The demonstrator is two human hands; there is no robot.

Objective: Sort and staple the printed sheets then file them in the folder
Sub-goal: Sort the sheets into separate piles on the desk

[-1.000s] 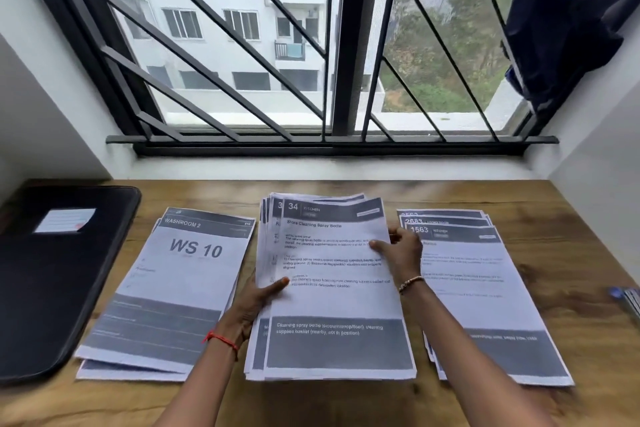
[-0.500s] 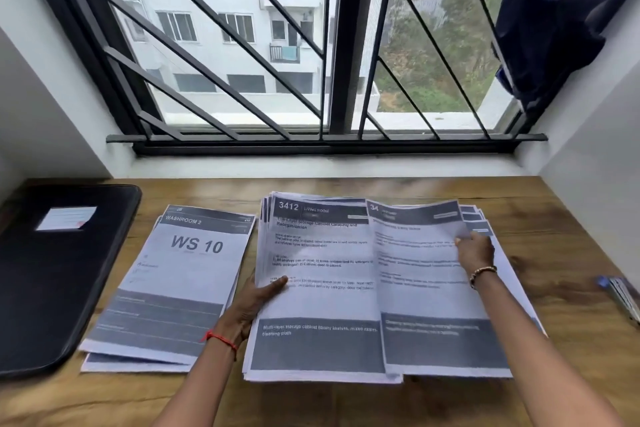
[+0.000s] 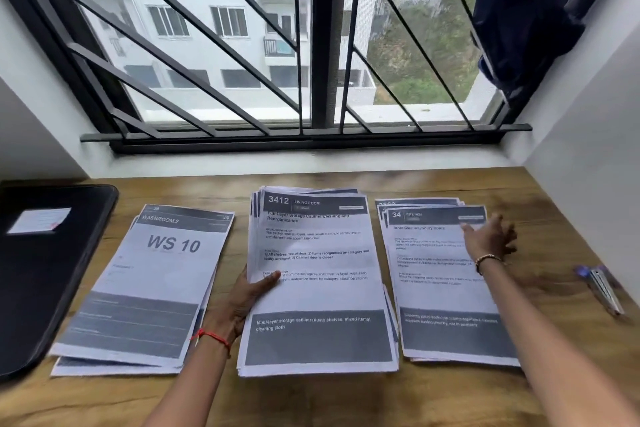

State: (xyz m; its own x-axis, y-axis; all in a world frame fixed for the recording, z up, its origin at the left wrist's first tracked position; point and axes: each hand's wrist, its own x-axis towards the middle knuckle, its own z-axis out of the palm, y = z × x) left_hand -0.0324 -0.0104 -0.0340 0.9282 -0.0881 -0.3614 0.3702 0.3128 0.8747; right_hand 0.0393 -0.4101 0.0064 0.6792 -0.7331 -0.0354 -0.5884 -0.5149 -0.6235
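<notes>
- Sheet "34" [image 3: 440, 274] has moved off the middle stack [image 3: 318, 291]; it now tops the right pile [image 3: 419, 202], at 3 o'clock of the stack.
- Right hand [image 3: 491, 239] is over that sheet's 1 o'clock corner, fingers spread loose (blurred, contact unclear).
- Left hand [image 3: 249, 295] grips the middle stack's 9 o'clock edge, thumb on top.
- "WS 10" pile [image 3: 156, 281] lies at 9 o'clock; black folder [image 3: 45, 270] lies beyond it, both on the worktop [image 3: 554, 204].

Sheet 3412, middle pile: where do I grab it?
Take the 3412 sheet by its right edge, from the right, with the right hand. The left hand holds the pile at its left edge, thumb on top, leaving the right side free.
</notes>
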